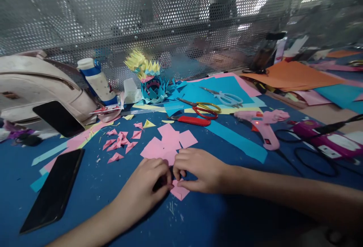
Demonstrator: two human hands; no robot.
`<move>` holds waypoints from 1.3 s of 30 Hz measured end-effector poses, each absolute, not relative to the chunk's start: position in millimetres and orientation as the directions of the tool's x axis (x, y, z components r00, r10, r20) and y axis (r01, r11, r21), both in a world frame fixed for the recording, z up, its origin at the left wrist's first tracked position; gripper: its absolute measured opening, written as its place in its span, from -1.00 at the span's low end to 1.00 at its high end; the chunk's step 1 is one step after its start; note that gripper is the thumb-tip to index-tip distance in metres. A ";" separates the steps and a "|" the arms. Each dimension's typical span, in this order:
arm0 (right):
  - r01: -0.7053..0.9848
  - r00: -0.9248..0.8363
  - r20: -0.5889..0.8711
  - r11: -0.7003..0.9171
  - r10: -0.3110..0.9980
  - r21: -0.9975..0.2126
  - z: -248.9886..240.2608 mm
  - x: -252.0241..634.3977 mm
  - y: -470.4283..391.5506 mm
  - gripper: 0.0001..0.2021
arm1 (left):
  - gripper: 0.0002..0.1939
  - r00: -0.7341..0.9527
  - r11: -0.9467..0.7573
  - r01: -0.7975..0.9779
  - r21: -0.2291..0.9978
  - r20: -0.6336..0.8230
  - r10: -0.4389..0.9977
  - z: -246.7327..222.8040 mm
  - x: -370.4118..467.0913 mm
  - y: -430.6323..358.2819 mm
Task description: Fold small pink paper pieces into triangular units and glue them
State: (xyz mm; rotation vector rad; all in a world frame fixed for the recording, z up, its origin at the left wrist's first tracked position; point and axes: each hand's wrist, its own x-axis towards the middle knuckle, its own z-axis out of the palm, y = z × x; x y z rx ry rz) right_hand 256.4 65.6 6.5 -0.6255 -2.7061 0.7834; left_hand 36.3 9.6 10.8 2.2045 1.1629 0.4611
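A small pink paper piece (180, 191), partly folded, lies on the blue table at the near middle. My left hand (150, 179) pinches its left edge with thumb and curled fingers. From the other side, my right hand (200, 169) has its thumb and bent fingers closed on the same paper; the exact grip is partly hidden. Just beyond both hands spread several flat pink paper squares (170, 139). To their left sits a loose group of small folded pink triangles (121, 141).
Around the work lie a red cutter knife (194, 121), red-handled scissors (205, 111), light-blue scissors (229, 98) and a pink glue gun (265, 120). Two phones (53, 192), a bottle (98, 80) and a bag (39, 84) stand left. A folded-paper model (153, 88) stands behind.
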 end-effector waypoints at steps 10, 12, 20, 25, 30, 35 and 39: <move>0.334 -0.888 0.064 0.736 0.455 -0.589 10.5 257.1 66.1 -0.85 | -0.86 0.528 -0.394 0.650 0.649 -0.013 0.849 16.8 40.2 8.8; 0.336 -0.887 0.060 0.730 0.457 -0.596 10.2 256.9 66.5 -0.86 | -0.86 0.532 -0.391 0.655 0.646 -0.027 0.846 18.0 39.8 9.6; 0.315 -0.892 0.078 0.737 0.445 -0.598 6.1 258.7 69.7 -0.77 | -0.85 0.546 -0.401 0.671 0.624 -0.049 0.837 16.2 38.1 12.2; 0.319 -0.895 0.075 0.749 0.440 -0.580 8.2 258.6 67.9 -0.79 | -0.83 0.547 -0.407 0.687 0.602 -0.061 0.835 16.3 38.3 13.7; 0.302 -0.896 0.097 0.753 0.434 -0.585 6.9 258.4 67.7 -0.82 | -0.84 0.550 -0.413 0.705 0.577 -0.078 0.832 17.6 39.6 16.1; 0.308 -0.895 0.094 0.755 0.437 -0.579 6.6 258.1 67.4 -0.80 | -0.88 0.551 -0.411 0.712 0.569 -0.089 0.830 16.6 40.2 19.8; 0.331 -0.858 0.092 0.681 0.505 -0.654 11.6 258.0 66.4 -0.82 | -0.87 0.554 -0.404 0.707 0.580 -0.101 0.826 18.4 40.5 22.8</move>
